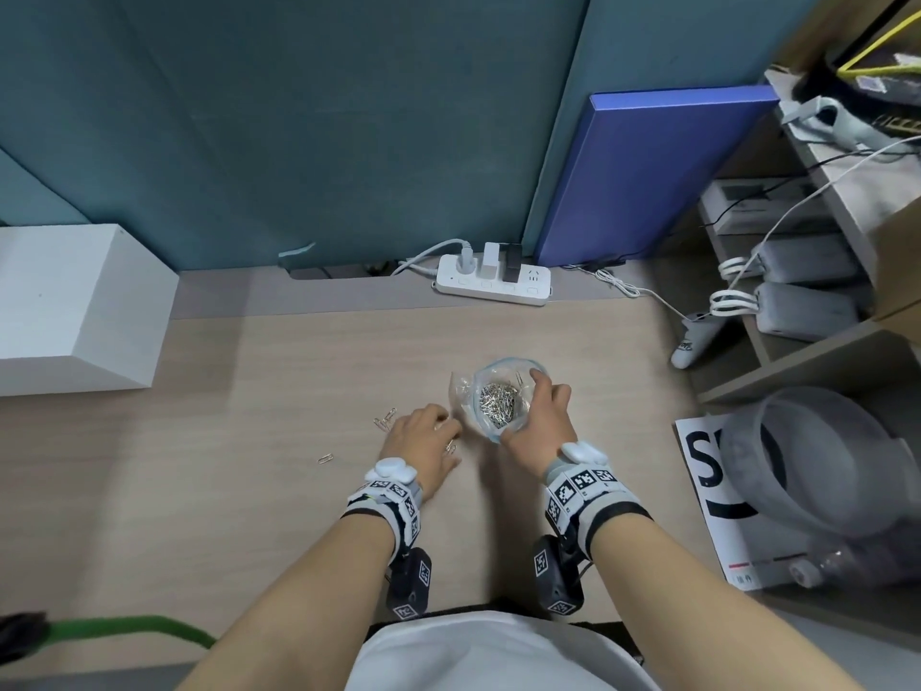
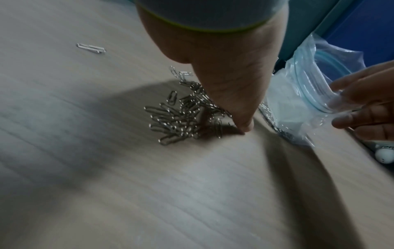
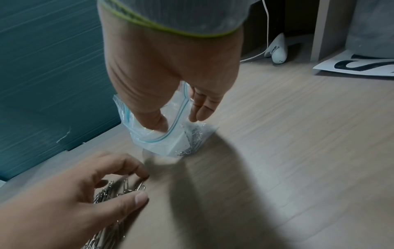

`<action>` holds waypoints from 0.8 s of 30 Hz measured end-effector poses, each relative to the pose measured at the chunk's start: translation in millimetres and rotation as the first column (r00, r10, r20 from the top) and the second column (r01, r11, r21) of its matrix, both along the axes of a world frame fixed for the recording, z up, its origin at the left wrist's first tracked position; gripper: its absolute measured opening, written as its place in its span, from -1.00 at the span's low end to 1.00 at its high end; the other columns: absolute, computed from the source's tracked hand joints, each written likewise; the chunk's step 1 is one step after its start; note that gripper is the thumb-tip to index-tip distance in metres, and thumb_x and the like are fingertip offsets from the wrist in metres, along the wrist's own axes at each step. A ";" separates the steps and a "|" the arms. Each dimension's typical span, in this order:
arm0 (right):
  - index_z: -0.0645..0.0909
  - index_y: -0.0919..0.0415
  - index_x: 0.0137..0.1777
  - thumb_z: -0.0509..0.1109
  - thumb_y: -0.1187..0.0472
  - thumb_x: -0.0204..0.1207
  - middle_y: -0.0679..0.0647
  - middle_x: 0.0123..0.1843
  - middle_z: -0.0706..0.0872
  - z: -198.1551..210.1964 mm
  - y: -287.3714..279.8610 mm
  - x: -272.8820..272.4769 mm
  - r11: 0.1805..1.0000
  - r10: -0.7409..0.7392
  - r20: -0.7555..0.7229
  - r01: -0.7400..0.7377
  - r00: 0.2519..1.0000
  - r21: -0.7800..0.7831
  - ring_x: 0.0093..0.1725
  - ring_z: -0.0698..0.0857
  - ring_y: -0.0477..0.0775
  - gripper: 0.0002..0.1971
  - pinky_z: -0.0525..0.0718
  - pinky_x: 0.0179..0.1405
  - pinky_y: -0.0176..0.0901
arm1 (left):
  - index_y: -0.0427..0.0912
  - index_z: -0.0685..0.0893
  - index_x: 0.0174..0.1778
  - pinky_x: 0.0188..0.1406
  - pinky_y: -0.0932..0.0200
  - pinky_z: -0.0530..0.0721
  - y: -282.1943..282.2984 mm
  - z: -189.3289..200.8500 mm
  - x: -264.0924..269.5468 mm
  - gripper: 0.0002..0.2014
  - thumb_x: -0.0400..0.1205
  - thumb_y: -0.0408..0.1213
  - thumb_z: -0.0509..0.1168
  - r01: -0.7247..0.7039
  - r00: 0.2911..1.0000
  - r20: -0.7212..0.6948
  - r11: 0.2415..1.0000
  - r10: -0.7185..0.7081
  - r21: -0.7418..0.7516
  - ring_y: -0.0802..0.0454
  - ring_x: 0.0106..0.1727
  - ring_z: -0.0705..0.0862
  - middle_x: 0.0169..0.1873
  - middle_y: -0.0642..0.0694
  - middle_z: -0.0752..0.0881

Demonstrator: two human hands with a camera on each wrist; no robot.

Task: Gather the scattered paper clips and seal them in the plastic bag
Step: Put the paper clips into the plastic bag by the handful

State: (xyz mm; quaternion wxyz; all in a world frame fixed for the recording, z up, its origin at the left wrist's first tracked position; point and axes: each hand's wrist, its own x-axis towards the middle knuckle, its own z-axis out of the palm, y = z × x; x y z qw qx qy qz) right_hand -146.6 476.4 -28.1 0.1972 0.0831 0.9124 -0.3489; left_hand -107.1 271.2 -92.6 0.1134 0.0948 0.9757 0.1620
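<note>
I've got the plastic bag (image 1: 498, 406) standing on the wooden desk (image 1: 299, 371), just R of centre, mouth spread wide open w/ a good heap of clips in the bottom (image 1: 497, 402). My right hand (image 1: 540, 421) grips the bag's rim: in the right wrist view the thumb is tucked inside the mouth, against the blue zip strip, and the other fingers (image 3: 202, 107) lie on the outside, so the opening is held round. My left hand (image 1: 423, 441) is palm down on the desk just L of the bag, not touching it; fingers are curved over a loose pile of paper clips (image 2: 183, 116), thumb and fingertips down on the desk around it, clips bunched under the palm. Can't tell whether any clip is actually pinched, the pile looks raked rather than lifted. Stragglers well out to the L: a small cluster of clips (image 1: 385, 418) beyond the fingers and a single clip (image 1: 325, 459) nearer me. Back edge of the desk has a white power strip (image 1: 493, 281) w/ plugs in it, a white box (image 1: 75, 306) at far L, a blue panel (image 1: 648, 177) leaning behind, and a shelf unit (image 1: 797, 301) w/ grey adapters and cables at R. Wrist views are a bit motion-blurred.
</note>
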 end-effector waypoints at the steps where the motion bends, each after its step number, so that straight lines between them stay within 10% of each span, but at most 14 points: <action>1: 0.09 0.00 0.73 0.40 0.27 0.44 -0.03 0.22 0.17 -2.4 -0.1 0.7 1.000 -0.004 0.006 0.004 1.000 0.004 0.09 0.68 0.31 -0.12 0.67 0.27 0.02 | 0.11 0.66 0.08 0.07 -0.05 0.57 2.5 -2.4 0.4 -0.67 0.44 0.03 0.52 0.004 1.000 -0.004 1.000 -0.004 -0.011 -0.11 0.12 0.62 0.14 0.01 0.61; 8: 0.07 0.03 0.76 0.44 0.28 0.43 0.13 0.39 0.25 -5.7 2.2 0.5 1.000 -0.008 0.027 0.008 1.000 -0.011 0.14 0.69 0.33 -0.08 0.68 0.33 0.09 | 0.03 0.63 -0.06 0.00 -0.04 0.50 -20.2 -10.7 11.0 -0.84 0.55 -0.20 0.48 -0.102 0.992 -0.074 0.995 0.101 -0.016 -0.15 0.01 0.62 0.01 0.01 0.62; 11: 0.07 0.01 0.75 0.45 0.25 0.41 0.11 0.39 0.24 -6.1 -0.5 0.8 1.000 -0.003 0.034 0.004 0.999 -0.014 0.12 0.70 0.34 -0.07 0.70 0.31 0.13 | -0.05 0.65 0.25 0.34 -0.12 0.55 -37.4 -12.0 15.5 -0.69 0.58 -0.19 0.46 -0.247 0.966 -0.073 0.969 0.246 0.001 -0.22 0.33 0.58 0.40 -0.09 0.59; 14: 0.08 -0.01 0.73 0.44 0.24 0.41 0.08 0.36 0.24 -6.0 -2.5 2.6 1.000 -0.001 0.040 0.001 0.999 -0.004 0.11 0.70 0.33 -0.09 0.70 0.29 0.13 | -0.12 0.32 0.71 0.72 -0.19 0.18 -48.0 -21.6 20.1 -0.40 0.73 -0.16 0.28 -0.341 0.940 0.027 0.939 0.341 0.028 -0.14 0.75 0.20 0.76 -0.12 0.22; 19: 0.09 0.01 0.71 0.40 0.25 0.43 -0.04 0.22 0.16 -6.4 -5.4 6.8 1.000 0.003 0.037 -0.003 0.999 0.008 0.08 0.69 0.32 -0.14 0.71 0.25 0.11 | -0.14 -0.02 0.81 0.79 -0.11 -0.14 -37.2 -23.6 36.0 -0.32 0.80 -0.13 0.12 -0.184 0.975 0.142 0.978 0.169 0.100 -0.06 0.81 -0.11 0.80 -0.05 -0.07; 24: 0.10 0.02 0.71 0.38 0.25 0.44 -0.03 0.21 0.16 -3.7 -8.5 10.1 1.000 0.023 0.036 -0.023 0.999 0.009 0.04 0.69 0.30 -0.16 0.72 0.21 0.08 | -0.09 0.10 0.80 0.79 -0.13 0.01 -27.9 -24.6 44.6 -0.34 0.77 -0.04 0.10 -0.112 0.988 0.115 0.988 0.100 0.103 0.02 0.81 -0.01 0.79 0.00 0.09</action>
